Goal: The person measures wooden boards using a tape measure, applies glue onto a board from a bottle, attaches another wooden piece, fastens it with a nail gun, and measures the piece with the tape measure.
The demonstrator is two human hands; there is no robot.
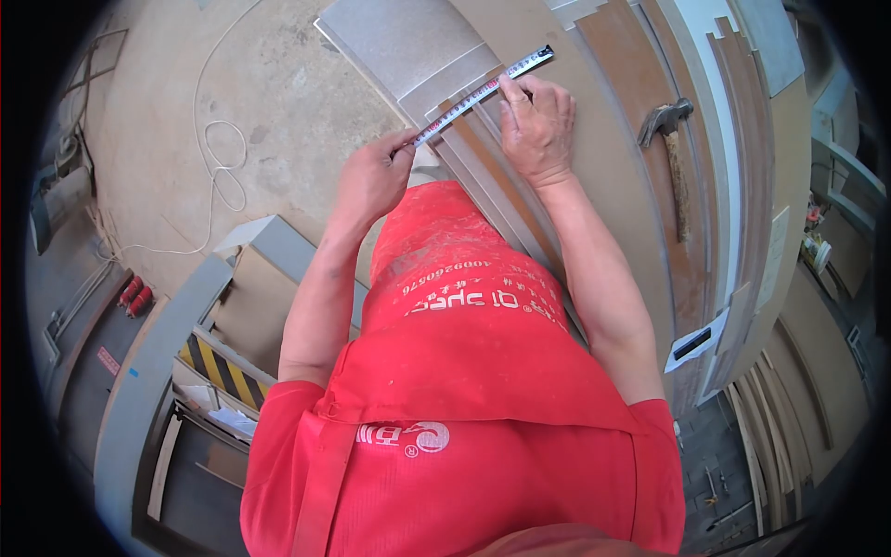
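Observation:
A tape measure (464, 102) stretches slantwise over grey and brown boards, its marked metal blade running from lower left to upper right. My left hand (373, 181) is closed round its lower end at the boards' left edge; the palm hides what lies inside. Farther along, the thumb and bent fingers of my right hand (541, 130) pinch the blade's edge. Past those fingers a short length of blade sticks out over the board. Beneath the tape lie a grey panel (408, 46) and narrow brown strips (487, 148).
A claw hammer (676, 167) with a worn wooden handle rests on the boards at right. On the concrete floor (297, 111) at left, a pale cable (212, 176) lies in loops. A grey cabinet frame (158, 371) stands at lower left, and long strips (766, 436) are at lower right.

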